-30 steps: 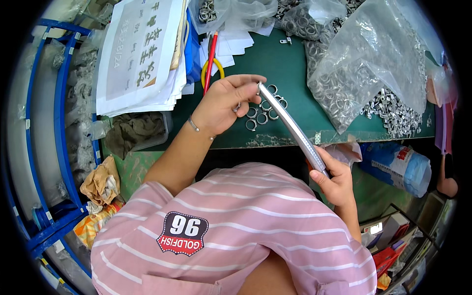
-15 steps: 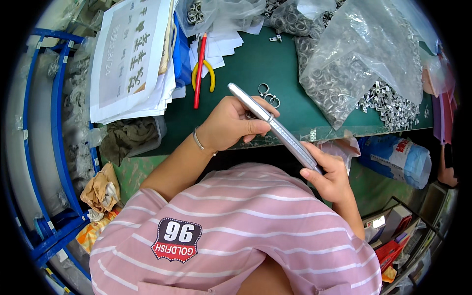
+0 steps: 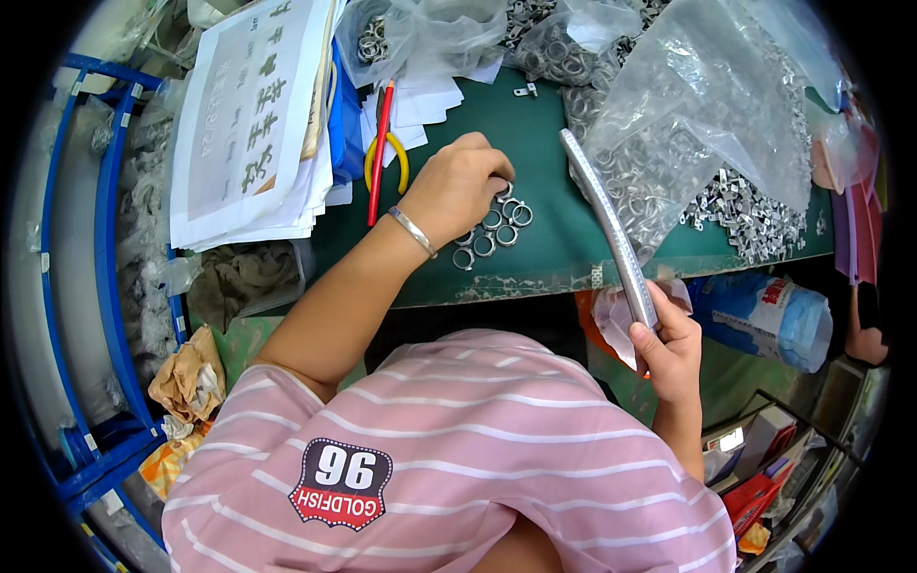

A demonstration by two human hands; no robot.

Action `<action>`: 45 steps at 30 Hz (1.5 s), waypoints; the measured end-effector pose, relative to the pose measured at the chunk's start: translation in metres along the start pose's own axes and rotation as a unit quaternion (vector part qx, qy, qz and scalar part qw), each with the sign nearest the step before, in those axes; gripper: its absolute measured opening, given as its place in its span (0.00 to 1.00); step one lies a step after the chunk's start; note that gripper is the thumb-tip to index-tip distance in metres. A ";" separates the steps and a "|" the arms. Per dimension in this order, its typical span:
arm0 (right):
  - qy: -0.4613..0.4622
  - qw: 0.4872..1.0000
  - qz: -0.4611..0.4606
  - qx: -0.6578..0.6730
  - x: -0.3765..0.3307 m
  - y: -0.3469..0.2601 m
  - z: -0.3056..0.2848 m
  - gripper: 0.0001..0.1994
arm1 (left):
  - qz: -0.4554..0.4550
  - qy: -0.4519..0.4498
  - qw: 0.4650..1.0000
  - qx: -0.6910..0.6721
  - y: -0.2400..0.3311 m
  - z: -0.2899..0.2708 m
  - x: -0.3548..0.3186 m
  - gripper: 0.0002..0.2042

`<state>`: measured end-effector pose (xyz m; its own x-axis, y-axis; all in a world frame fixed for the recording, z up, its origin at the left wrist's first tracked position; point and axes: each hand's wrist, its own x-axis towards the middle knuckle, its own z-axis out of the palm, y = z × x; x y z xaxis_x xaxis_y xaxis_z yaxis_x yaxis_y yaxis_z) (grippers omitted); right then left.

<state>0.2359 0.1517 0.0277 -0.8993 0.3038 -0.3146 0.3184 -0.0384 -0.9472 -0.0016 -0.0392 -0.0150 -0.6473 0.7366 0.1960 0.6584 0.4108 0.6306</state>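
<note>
My left hand [image 3: 458, 186] has moved off the metal strip [image 3: 611, 224] onto the metal rings [image 3: 492, 229] at 12 o'clock on the green table [image 3: 554, 258], fingers curled over them. My right hand [image 3: 669, 349] grips the strip's lower end; clear bags [image 3: 707, 124] crowd 2 o'clock.

Shiny metal rings [image 3: 492, 227] (matt green tabletop [image 3: 549, 239])

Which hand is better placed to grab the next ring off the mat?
Left. The left hand rests on the loose metal rings; the right hand grips the long metal bar, off the mat.
</note>
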 end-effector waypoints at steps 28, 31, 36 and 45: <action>-0.073 0.980 -0.143 -0.117 0.013 0.005 0.020 0.24 | -0.230 -0.079 0.719 -0.651 0.031 -0.009 -0.027 0.13; -0.085 0.978 -0.141 -0.128 0.012 0.002 0.022 0.24 | -0.212 -0.117 0.716 -0.654 0.038 -0.001 -0.035 0.14; -0.089 0.969 -0.172 -0.157 0.012 0.005 0.022 0.25 | -0.181 -0.116 0.764 -0.609 0.037 -0.002 -0.035 0.14; -0.058 0.994 -0.010 0.096 -0.005 0.006 0.007 0.26 | -0.133 0.249 0.609 -0.741 0.043 -0.070 0.060 0.08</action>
<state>0.2400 0.1436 0.0234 -0.9369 0.1945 -0.2905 0.2473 -0.2184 -0.9440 -0.0390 -0.0146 0.0761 -0.9344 0.3448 -0.0898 -0.3266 -0.7281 0.6026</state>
